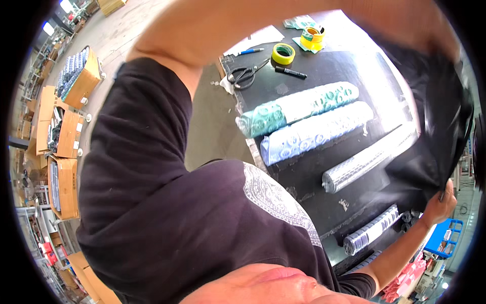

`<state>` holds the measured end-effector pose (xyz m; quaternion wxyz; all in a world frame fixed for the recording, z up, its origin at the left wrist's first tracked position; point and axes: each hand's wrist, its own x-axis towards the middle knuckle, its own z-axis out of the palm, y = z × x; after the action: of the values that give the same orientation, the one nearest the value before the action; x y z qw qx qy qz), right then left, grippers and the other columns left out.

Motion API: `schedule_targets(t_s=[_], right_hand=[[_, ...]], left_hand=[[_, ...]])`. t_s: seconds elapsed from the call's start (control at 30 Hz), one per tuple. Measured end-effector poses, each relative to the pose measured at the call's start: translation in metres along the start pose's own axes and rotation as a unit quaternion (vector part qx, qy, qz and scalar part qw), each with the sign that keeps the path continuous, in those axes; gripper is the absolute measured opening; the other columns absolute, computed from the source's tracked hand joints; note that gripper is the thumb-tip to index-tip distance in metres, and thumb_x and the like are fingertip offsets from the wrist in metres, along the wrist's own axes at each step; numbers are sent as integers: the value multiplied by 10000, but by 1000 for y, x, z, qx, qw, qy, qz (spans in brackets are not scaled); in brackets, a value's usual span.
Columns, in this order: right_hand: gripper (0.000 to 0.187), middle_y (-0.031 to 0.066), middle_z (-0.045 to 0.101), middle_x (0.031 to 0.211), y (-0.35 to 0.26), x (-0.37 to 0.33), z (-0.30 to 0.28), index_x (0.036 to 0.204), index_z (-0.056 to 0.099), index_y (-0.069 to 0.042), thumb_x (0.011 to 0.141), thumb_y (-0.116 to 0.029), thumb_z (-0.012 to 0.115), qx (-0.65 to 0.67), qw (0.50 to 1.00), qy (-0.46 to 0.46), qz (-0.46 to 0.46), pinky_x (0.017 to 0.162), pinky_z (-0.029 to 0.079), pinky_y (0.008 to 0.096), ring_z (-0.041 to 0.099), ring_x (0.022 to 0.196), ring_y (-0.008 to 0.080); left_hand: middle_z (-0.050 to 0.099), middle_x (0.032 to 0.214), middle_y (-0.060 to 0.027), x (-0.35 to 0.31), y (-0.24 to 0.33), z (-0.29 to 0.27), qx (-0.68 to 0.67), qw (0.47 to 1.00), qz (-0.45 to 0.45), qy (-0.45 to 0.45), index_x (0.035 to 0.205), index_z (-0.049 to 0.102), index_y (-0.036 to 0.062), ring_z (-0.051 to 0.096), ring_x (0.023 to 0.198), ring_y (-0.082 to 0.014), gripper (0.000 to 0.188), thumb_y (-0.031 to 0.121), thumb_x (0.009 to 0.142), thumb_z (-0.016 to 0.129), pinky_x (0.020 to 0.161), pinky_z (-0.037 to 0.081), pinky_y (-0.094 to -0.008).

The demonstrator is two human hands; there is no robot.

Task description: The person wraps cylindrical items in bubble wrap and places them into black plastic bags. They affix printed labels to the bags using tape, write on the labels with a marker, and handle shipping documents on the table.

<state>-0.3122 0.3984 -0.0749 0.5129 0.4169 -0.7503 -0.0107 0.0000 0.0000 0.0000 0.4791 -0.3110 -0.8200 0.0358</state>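
Note:
A black plastic bag (430, 106) hangs at the right over the table, partly blurred by motion. My right hand (441, 203) is closed on its lower edge. My left arm arches across the top, and my left hand (444, 43) is at the bag's upper end, smeared, with its fingers hidden. Beside the bag lies a clear-wrapped silvery patterned roll (369, 158), its far end close to the plastic. Farther left are a light blue patterned roll (316, 133) and a green patterned roll (298, 109), side by side.
On the black table (304, 185) lie scissors (244, 76), a black marker (291, 72), a blue pen (251, 51) and yellow tape rolls (283, 53). A dark striped roll (372, 230) lies nearer me. Cardboard boxes (83, 78) stand at the left; a blue crate (444, 238) is at the lower right.

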Motion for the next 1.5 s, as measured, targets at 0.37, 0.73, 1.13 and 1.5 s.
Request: schedule_targets(t_s=[0.37,0.73,1.13,1.5], right_hand=[[575,220,436,1495,-119,-134,166,1442,472,-43,880,19,575,104,900,-351,235,1114,362,406,463,1338,356],[608,212,345,1561,-347,-140,114,1522,308,9,1040,-312,490,371,687,-479,401,1162,274,377,354,1421,327],[690,164,372,1530,-387,-127,86,1561,218,-26,1039,-397,475,381,569,-428,590,1100,359,374,441,1332,287],[596,76,479,1462,-394,-179,75,1545,329,-132,1081,-498,248,483,504,-236,676,1128,315,354,455,1309,243]], left_hand=[[687,843,-28,-175,127,227,-23,985,31,-170,830,703,146,649,834,-248,205,272,852,542,973,378,-583],[422,1514,-143,-249,103,196,-222,964,78,-127,1363,554,126,327,1425,-378,666,534,841,619,1121,113,-716],[498,1398,-166,-281,65,168,-484,758,-324,-293,1388,426,56,495,1259,-365,865,378,696,832,1012,422,-507],[672,845,-25,-274,44,130,-455,884,-100,-51,1035,619,105,666,841,-258,240,201,815,623,695,509,-422]])
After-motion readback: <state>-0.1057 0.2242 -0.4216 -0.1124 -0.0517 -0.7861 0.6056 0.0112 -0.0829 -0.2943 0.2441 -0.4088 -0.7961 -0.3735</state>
